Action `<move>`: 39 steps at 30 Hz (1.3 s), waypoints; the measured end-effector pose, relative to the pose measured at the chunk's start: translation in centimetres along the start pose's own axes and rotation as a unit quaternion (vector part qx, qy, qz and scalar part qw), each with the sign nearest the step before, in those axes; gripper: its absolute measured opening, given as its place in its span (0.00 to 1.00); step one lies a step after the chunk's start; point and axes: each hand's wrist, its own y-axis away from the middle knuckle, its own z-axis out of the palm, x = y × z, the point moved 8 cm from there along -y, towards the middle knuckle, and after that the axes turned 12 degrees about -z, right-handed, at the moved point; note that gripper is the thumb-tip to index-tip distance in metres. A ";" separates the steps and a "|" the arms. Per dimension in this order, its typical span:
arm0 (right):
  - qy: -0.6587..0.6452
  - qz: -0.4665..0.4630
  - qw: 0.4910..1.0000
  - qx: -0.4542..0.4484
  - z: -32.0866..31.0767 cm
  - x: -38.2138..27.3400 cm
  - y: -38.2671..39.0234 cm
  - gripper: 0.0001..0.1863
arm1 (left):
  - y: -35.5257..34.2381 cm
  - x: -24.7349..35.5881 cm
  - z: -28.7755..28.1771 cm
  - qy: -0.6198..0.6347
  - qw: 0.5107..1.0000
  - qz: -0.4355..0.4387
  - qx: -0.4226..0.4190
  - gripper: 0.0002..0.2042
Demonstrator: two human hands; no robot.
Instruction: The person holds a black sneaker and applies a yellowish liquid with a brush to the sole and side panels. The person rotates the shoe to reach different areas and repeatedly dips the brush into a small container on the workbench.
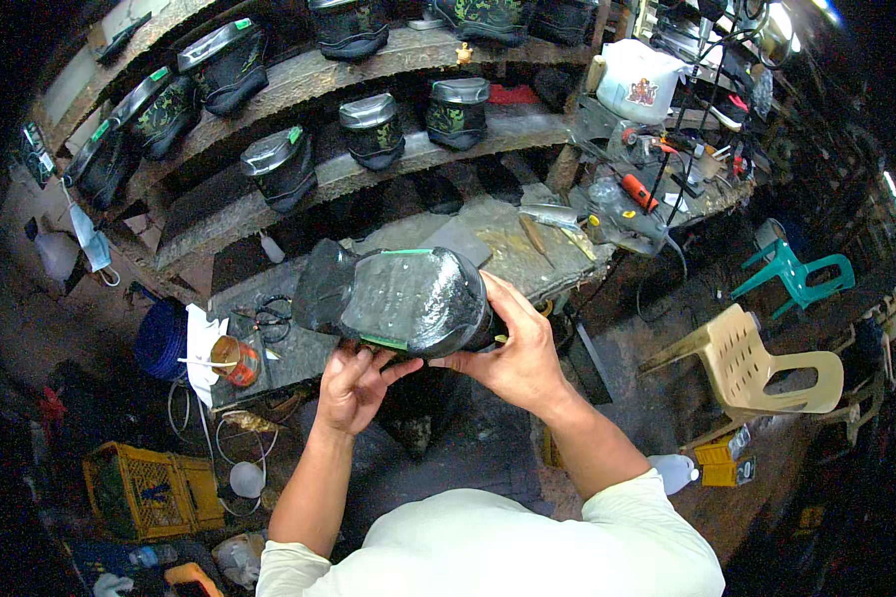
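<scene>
A black shoe [408, 298], turned sole side up, is held over the front of the workbench. Its flat underside is dull grey, with a wet-looking shine at the right end and green strips along two edges. My right hand [520, 348] wraps around that shiny end, thumb below and fingers on the far side. At the near edge, by one green strip, my left hand [356, 386] has its fingers curled against the shoe; its exact pinch is partly hidden.
The stone-topped workbench [363, 239] carries a knife-like tool [536, 242], scissors [272, 316] and an orange cup [235, 360]. Above, shelves [259, 109] hold several similar upturned shoes [376, 129]. A white pot [639, 82] stands right; a beige chair [757, 363] and yellow crate [149, 490] flank me.
</scene>
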 end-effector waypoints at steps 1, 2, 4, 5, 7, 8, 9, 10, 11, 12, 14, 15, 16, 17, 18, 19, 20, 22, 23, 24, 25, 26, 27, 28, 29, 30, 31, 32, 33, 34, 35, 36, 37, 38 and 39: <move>-0.003 0.007 1.000 0.002 -0.1 0.0 0.2 0.49 | 0.1 -0.1 0.1 -0.004 1.000 -0.002 0.002 0.25; -0.006 0.008 1.000 0.005 -0.2 0.0 0.3 0.49 | 0.3 -0.2 0.2 -0.002 1.000 0.005 -0.002 0.25; -0.011 0.013 1.000 0.011 -0.4 -0.2 0.6 0.49 | 0.5 -0.5 0.2 -0.003 1.000 0.015 -0.011 0.26; -0.012 0.016 1.000 0.013 -0.5 -0.3 0.7 0.48 | 0.7 -0.7 0.1 -0.020 1.000 0.021 -0.007 0.26; -0.016 0.026 0.999 0.010 -0.8 -0.5 0.9 0.48 | 1.0 -1.2 -0.5 -0.046 0.998 0.033 0.009 0.25; -0.019 0.031 0.999 0.004 -1.0 -0.6 1.0 0.47 | 1.2 -1.9 -0.7 -0.048 0.999 0.016 0.000 0.25; -0.020 0.036 0.999 -0.010 -1.1 -0.6 1.2 0.47 | 1.3 -2.6 -1.2 -0.045 0.999 -0.003 -0.004 0.26; -0.042 0.029 0.998 -0.022 -1.1 -0.9 1.3 0.46 | 1.6 -3.4 -1.8 -0.044 0.999 -0.020 -0.007 0.26; -0.062 0.020 0.997 -0.042 -1.1 -1.1 1.4 0.46 | 1.9 -4.8 -1.4 -0.043 0.993 -0.076 -0.079 0.25; -0.083 0.010 0.995 -0.058 -1.1 -1.2 1.4 0.45 | 2.4 -6.0 -2.0 0.071 0.982 -0.136 -0.107 0.26; -0.124 -0.020 0.987 -0.101 -0.6 -1.6 1.3 0.44 | 3.2 -6.8 -4.0 0.115 0.973 -0.173 -0.103 0.26; -0.144 -0.035 0.982 -0.119 -0.4 -1.8 1.0 0.43 | 3.6 -6.9 -4.5 0.108 0.964 -0.206 -0.133 0.26; -0.162 -0.051 0.978 -0.122 -0.2 -1.8 0.5 0.40 | 3.9 -6.1 -5.8 0.079 0.967 -0.215 -0.115 0.27; -0.186 -0.055 0.973 -0.128 -0.3 -1.6 0.0 0.40 | 3.9 -4.8 -7.1 0.041 0.973 -0.210 -0.087 0.28; -0.204 -0.062 0.967 -0.141 -0.4 -1.6 -0.6 0.40 | 3.9 -2.9 -8.2 -0.004 0.978 -0.199 -0.057 0.28; -0.222 -0.077 0.959 -0.156 -0.6 -1.6 -1.3 0.40 | 4.0 -0.2 -9.2 -0.059 0.981 -0.183 -0.018 0.29; -0.228 -0.075 0.952 -0.191 -0.8 -1.5 -1.8 0.45 | 4.2 2.5 -9.5 -0.107 0.981 -0.159 0.020 0.30; -0.186 -0.112 0.948 -0.232 -1.3 -1.9 -2.7 0.45 | 5.0 9.4 -9.9 -0.246 0.951 -0.103 0.156 0.32; -0.175 -0.120 0.945 -0.248 -1.3 -2.1 -3.0 0.45 | 6.2 12.7 -9.0 -0.294 0.930 -0.062 0.210 0.30; -0.151 -0.117 0.943 -0.271 -0.6 -2.3 -3.1 0.46 | 7.1 15.6 -7.9 -0.328 0.903 -0.010 0.278 0.29; -0.142 -0.122 0.940 -0.285 0.3 -2.7 -3.3 0.47 | 8.1 17.8 -5.5 -0.385 0.878 0.044 0.280 0.28; -0.131 -0.124 0.933 -0.311 1.6 -3.0 -3.2 0.47 | 8.4 18.2 -2.3 -0.408 0.888 0.072 0.198 0.27; -0.123 -0.127 0.928 -0.327 2.8 -3.4 -3.3 0.48 | 8.7 18.2 0.4 -0.433 0.884 0.092 0.152 0.26; -0.110 -0.127 0.920 -0.354 4.0 -3.7 -3.1 0.48 | 9.1 17.5 2.5 -0.469 0.868 0.092 0.132 0.23; -0.095 -0.126 0.912 -0.379 5.2 -4.0 -2.9 0.49 | 9.1 16.6 4.0 -0.507 0.848 0.077 0.133 0.19; -0.078 -0.139 0.903 -0.400 6.1 -4.5 -2.7 0.49 | 9.0 15.6 5.3 -0.483 0.868 0.056 0.102 0.16; -0.086 -0.131 0.893 -0.422 6.9 -4.7 -2.3 0.48 | 8.6 14.6 6.0 -0.459 0.884 0.020 0.089 0.12; -0.090 -0.122 0.884 -0.442 7.6 -4.8 -1.9 0.48 | 8.2 14.0 6.2 -0.466 0.879 -0.012 0.096 0.09; -0.088 -0.110 0.875 -0.462 8.2 -4.7 -1.5 0.48 | 7.9 13.5 7.3 -0.506 0.859 0.009 0.070 0.09; -0.098 -0.112 0.874 -0.464 8.5 -4.8 -1.2 0.47 | 7.9 13.2 8.1 -0.551 0.832 0.023 0.053 0.10; -0.110 -0.112 0.874 -0.460 8.7 -4.8 -1.1 0.47 | 7.9 13.0 8.8 -0.593 0.804 0.038 0.036 0.10; -0.121 -0.109 0.874 -0.458 8.9 -4.6 -0.9 0.46 | 7.9 12.6 9.5 -0.614 0.787 0.059 0.003 0.12; -0.120 -0.099 0.872 -0.463 9.1 -4.3 -0.6 0.46 | 8.1 12.2 9.8 -0.631 0.773 0.063 -0.014 0.14; -0.126 -0.089 0.873 -0.462 9.1 -4.1 -0.4 0.46 | 8.4 11.9 10.0 -0.645 0.760 0.076 -0.013 0.16; -0.131 -0.081 0.875 -0.459 9.1 -3.8 -0.3 0.46 | 8.7 11.6 10.1 -0.661 0.746 0.082 -0.013 0.19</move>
